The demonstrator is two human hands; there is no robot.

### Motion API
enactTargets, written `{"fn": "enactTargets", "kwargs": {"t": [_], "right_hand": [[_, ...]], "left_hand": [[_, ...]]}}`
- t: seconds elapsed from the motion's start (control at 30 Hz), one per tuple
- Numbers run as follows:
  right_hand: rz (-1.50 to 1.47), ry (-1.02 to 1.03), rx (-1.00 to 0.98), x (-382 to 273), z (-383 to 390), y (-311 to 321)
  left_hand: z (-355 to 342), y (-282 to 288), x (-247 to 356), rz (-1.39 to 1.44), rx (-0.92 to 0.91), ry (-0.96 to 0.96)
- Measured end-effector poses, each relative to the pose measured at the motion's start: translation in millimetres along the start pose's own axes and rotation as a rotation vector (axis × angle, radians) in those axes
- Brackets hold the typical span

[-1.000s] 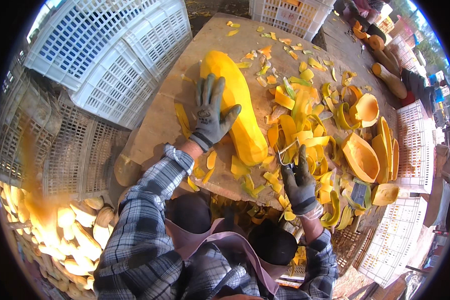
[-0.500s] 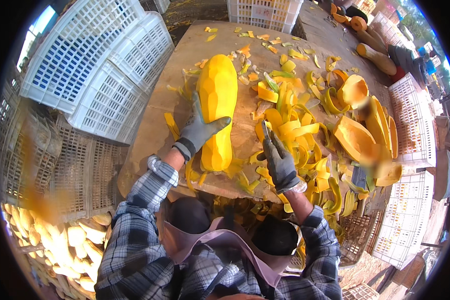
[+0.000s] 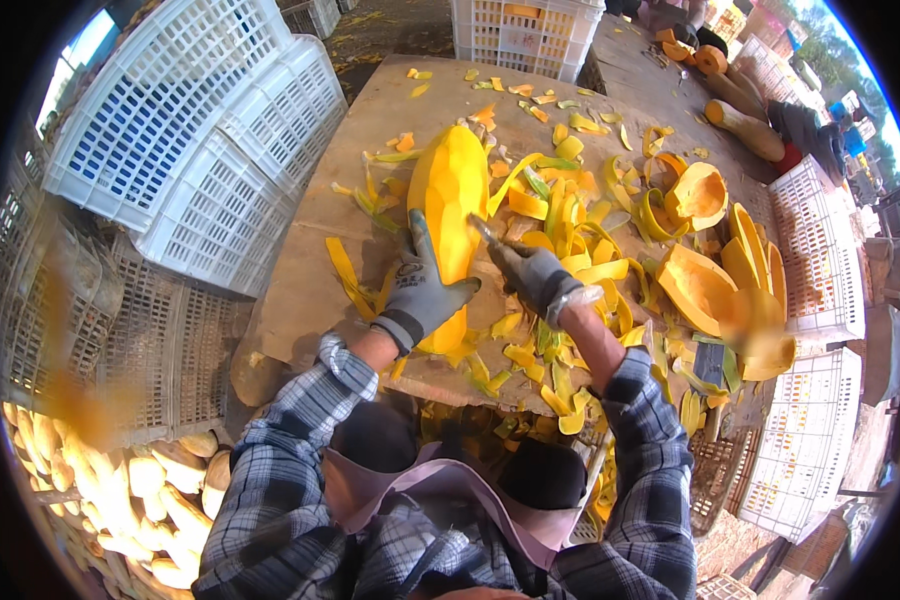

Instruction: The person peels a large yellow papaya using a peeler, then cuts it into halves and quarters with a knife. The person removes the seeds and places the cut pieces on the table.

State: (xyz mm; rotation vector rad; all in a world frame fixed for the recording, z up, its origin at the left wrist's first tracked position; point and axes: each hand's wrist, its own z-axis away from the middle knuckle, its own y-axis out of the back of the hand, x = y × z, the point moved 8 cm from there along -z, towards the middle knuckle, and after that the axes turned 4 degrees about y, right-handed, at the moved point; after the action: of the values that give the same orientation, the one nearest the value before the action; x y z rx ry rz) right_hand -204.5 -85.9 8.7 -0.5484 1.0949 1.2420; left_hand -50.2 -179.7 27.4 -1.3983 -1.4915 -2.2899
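A long butternut squash, its surface cut into smooth yellow-orange facets, lies lengthwise on the wooden table. My gloved left hand grips its near half, fingers along the left side and thumb across the top. In my gloved right hand is a slim peeler, partly hidden by the fingers. Its tip is at the squash's right side; I cannot tell whether it touches. Curled strips of peel are heaped to the right of the squash.
Cut, hollowed squash pieces lie at the table's right. White plastic crates are stacked at the left, with another crate beyond the far edge and more along the right. Many whole squashes are piled at the lower left.
My right hand has moved left and up with the peeler, to the squash's side. The squash has shifted slightly right and tilted, my left hand still holding it.
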Motion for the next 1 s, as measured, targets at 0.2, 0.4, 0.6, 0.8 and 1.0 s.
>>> {"fn": "enactTargets", "kwargs": {"t": [0.2, 0.4, 0.6, 0.8, 1.0], "right_hand": [[-0.279, -0.022, 0.414, 54, 106, 53], [-0.521, -0.054, 0.555, 38, 66, 117], [0.390, 0.182, 0.404, 8, -14, 185], [-0.157, -0.067, 0.307, -33, -49, 140], [0.296, -0.157, 0.011, 3, 74, 78]], "left_hand": [[11, -11, 37, -0.371, -0.054, -0.076], [26, -37, 69, -0.766, -0.139, -0.261], [2, -41, 68, -0.426, -0.198, -0.178], [2, -39, 76, -0.584, -0.209, -0.119], [-7, -40, 84, -0.726, -0.161, -0.093]]}}
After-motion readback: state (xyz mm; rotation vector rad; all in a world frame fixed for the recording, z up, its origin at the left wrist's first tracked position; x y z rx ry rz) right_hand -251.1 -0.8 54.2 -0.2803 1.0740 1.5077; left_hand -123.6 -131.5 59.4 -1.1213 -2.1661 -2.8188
